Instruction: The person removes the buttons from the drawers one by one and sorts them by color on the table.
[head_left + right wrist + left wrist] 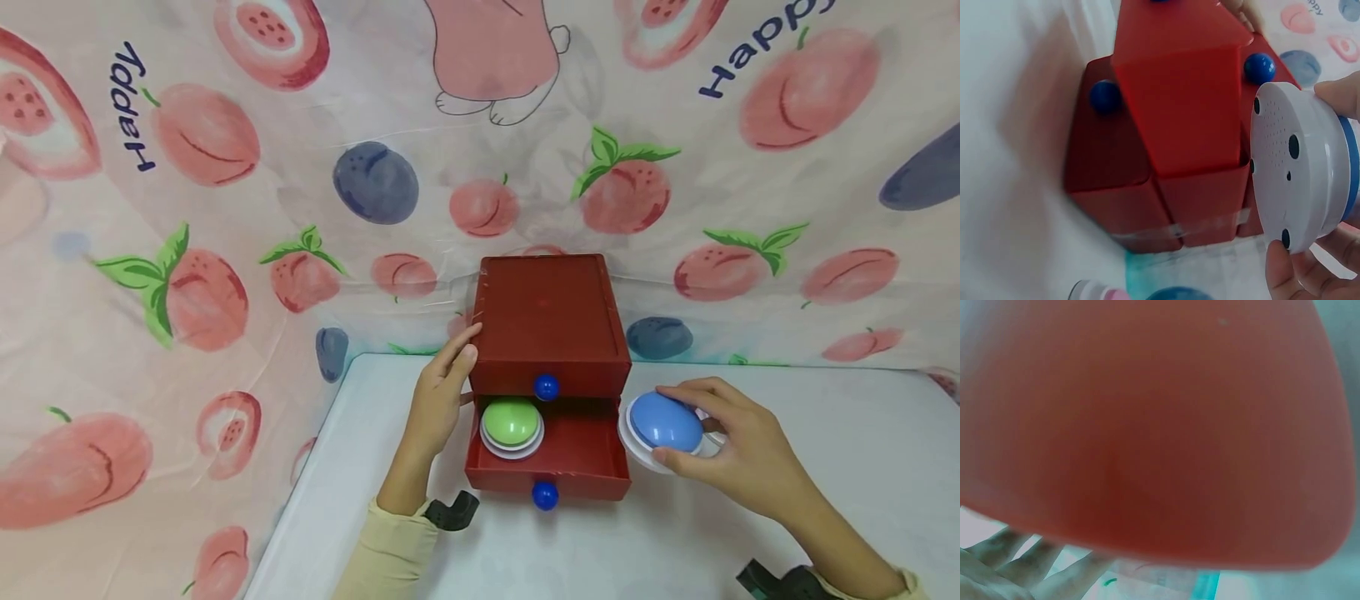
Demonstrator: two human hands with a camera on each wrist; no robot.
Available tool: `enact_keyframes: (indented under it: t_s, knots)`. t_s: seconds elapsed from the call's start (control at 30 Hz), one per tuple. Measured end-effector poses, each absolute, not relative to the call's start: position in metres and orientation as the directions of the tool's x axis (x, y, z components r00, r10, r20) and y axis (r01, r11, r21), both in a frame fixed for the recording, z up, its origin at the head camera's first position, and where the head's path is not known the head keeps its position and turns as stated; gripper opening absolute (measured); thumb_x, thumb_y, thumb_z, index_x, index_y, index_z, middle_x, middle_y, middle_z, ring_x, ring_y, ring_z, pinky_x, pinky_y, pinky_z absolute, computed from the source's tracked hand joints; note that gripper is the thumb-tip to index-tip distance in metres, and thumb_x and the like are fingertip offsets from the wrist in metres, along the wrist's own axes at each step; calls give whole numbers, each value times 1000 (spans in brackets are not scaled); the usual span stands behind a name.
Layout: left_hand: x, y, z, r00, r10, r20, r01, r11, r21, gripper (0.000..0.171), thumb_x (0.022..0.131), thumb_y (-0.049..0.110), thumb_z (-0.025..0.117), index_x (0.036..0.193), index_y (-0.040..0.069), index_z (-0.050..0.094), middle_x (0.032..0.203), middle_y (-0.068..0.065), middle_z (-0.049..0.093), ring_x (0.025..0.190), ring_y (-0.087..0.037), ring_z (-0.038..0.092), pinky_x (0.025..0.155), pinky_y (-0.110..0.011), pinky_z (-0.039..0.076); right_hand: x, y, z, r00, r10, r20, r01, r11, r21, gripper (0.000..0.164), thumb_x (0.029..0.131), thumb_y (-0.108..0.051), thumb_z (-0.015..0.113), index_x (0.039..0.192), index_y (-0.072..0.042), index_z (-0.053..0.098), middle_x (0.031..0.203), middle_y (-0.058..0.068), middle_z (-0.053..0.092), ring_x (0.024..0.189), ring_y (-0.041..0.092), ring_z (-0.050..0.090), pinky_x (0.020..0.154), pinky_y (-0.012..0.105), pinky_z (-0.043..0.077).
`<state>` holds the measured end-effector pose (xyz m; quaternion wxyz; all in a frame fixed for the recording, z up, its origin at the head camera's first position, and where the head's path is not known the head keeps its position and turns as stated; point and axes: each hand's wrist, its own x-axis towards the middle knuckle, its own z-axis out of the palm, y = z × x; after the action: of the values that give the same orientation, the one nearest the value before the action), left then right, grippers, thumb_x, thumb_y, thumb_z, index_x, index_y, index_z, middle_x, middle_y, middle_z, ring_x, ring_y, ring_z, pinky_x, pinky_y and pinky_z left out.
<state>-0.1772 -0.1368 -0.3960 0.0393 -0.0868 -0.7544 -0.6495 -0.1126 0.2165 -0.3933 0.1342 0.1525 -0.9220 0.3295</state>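
My right hand (750,442) holds a blue push button (666,421) with a white base by its rim, just right of the open drawer. The right wrist view shows the white underside of this button (1291,162), with small holes and dark feet. A red drawer cabinet (551,312) stands on the table with one drawer (585,442) pulled out. Inside that drawer, at its left, sits a green push button (512,423). My left hand (438,396) rests against the cabinet's left side with fingers extended. A red surface (1160,437) fills most of the left wrist view.
Blue knobs (547,387) mark the drawer fronts. A white and pink round object (1099,291) is cut off at the bottom of the right wrist view. Behind the white table (360,467) hangs a fruit-print cloth (300,150).
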Motion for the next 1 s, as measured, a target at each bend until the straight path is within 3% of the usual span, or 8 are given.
enact_keyframes:
  t_s: [0.17,0.43,0.63,1.0]
  knots:
    - [-177,-137,-396,-981,83,175,185,139,973,42,106,48,49,147,40,53,154,0,49,135,-31,55,91,-58,58,-114,229,-403,-938,-169,304,-317,774,-548,69,70,-42,94,131,-23,68,123,2,62,104,29,63,71,25,59]
    - [-178,-136,-395,-981,87,176,187,140,972,42,106,49,49,147,40,53,154,0,49,136,-31,54,91,-59,58,-117,250,-420,-975,-130,179,-208,813,-544,75,75,-50,89,134,-12,64,128,15,59,107,41,63,74,55,62]
    - [-178,-138,-396,-980,82,180,190,137,972,42,106,48,49,147,39,53,155,0,49,136,-31,54,91,-59,57,-118,261,-432,-989,-119,82,-145,829,-541,80,76,-54,86,137,-9,61,136,24,54,105,46,64,74,55,62]
    - [-179,-138,-399,-980,91,179,190,127,974,42,106,48,49,147,39,53,154,0,49,137,-31,53,91,-59,57,-119,274,-457,-989,-145,6,-128,846,-518,87,70,-62,87,133,-8,63,131,25,59,98,35,65,74,50,62]
